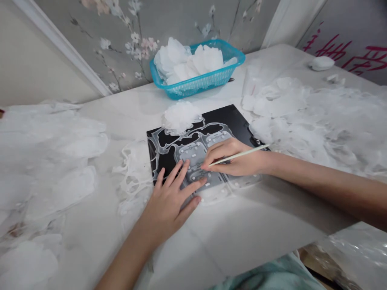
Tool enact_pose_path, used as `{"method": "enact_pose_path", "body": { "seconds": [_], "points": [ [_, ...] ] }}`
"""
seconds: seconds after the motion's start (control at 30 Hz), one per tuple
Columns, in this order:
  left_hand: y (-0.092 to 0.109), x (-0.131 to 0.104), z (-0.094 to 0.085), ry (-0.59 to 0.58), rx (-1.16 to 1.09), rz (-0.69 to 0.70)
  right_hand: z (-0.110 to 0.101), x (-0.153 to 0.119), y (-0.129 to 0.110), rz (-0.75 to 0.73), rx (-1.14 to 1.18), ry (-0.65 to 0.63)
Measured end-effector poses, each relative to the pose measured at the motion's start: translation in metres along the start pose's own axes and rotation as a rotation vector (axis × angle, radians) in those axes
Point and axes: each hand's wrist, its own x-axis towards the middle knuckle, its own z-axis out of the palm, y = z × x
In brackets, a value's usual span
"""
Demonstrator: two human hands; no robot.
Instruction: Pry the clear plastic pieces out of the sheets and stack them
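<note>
Teal clothing (269, 276) nearest | right hand (231, 155) pinches thin stick (254, 150) | left hand (171, 201) spread open on translucent sheet (191, 154) — uneven pressure could skid or tear it

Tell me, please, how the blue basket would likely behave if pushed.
The blue basket probably slides rather than tips, being wide and low. Its latticed sides suggest light, slightly flexible plastic. The heaped white pieces might spill.

dim indoor light, soft shadows, hazy blur, edges stretched
</note>
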Motion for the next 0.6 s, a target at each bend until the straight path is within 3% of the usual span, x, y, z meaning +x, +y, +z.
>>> {"method": "enact_pose_path", "body": {
  "seconds": [0.23, 0.4, 0.47, 0.6],
  "points": [
    [0.002, 0.003, 0.000, 0.006, 0.024, -0.003, -0.012, 0.004, -0.007, -0.034, -0.100, -0.150],
    [0.002, 0.003, 0.000, 0.004, 0.032, -0.006, -0.035, 0.004, -0.013, 0.103, -0.145, -0.242],
    [0.001, 0.002, 0.001, 0.007, 0.027, 0.001, -0.042, 0.002, -0.013, 0.150, -0.123, -0.187],
    [0.000, 0.001, 0.002, 0.025, 0.016, 0.018, -0.039, -0.003, -0.009, 0.300, -0.008, 0.180]
  ]
}}
